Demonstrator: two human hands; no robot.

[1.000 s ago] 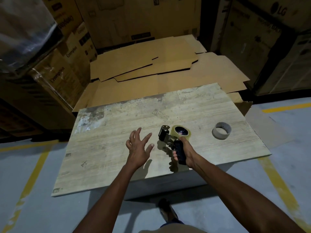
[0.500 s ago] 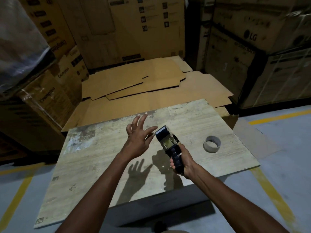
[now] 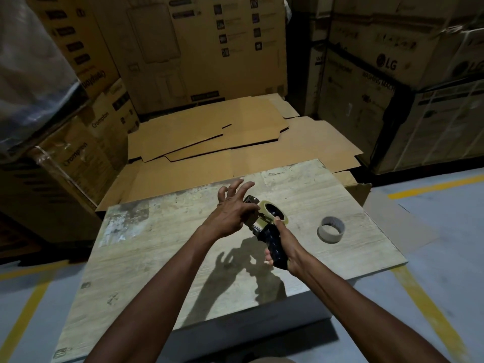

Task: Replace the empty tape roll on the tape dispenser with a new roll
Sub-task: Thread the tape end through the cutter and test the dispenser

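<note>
left hand (image 3: 230, 214) at the dispenser (image 3: 269, 237) nose, right hand (image 3: 285, 244) on the grip

my right hand is wrapped round the black handle and holds the dispenser up off the table (image 3: 162, 244). the left hand is up against the metal front end, fingers splayed and half curled. its thumb side is hidden, so i cannot tell whether it pinches the tape end or only touches the frame.

the yellowish roll (image 3: 265, 204) sits on the hub, so i judge the swap itself done and threading the step in hand. the grey core (image 3: 328, 234) stands on the table to the right, well apart from the dispenser, nearer my right hand.

what the next move turns on: the dispenser's long axis runs from the handle, close to me on the right, away and leftward to the nose. the roll lies just right of that line, between the two hands. the left hand is the one at the nose, so it should draw the tape while the right only steadies.
</note>
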